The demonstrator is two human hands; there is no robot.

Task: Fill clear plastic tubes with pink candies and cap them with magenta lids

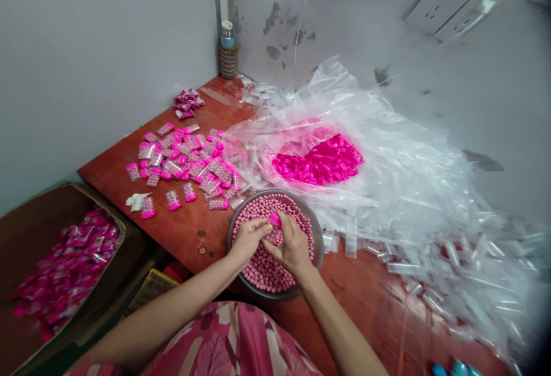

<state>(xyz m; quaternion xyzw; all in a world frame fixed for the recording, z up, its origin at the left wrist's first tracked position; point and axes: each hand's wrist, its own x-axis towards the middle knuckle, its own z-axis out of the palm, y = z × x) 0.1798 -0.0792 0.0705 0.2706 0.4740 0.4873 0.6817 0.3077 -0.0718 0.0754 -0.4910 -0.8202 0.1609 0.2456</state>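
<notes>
Over a dark round bowl [319, 244] full of small pink balls [262, 270], both hands meet around a small clear container with a bright pink cap [274, 219]. My right hand [293, 244] grips the container, thumb below and fingers at its side. From the left, my left hand [250, 239] pinches at the container's edge near the cap. Part of the container is hidden by the fingers. Filled containers with pink caps [173, 200] lie scattered left of the bowl. Behind it, a clear plastic bag [387, 152] holds a heap of pink caps [327, 161].
Empty clear containers [447, 255] spread over the right side of the red table [189, 227]. A box [116, 215] with pink packets [73, 267] stands lower left. A bottle [227, 37] is at the back corner; blue items [458, 368] sit lower right.
</notes>
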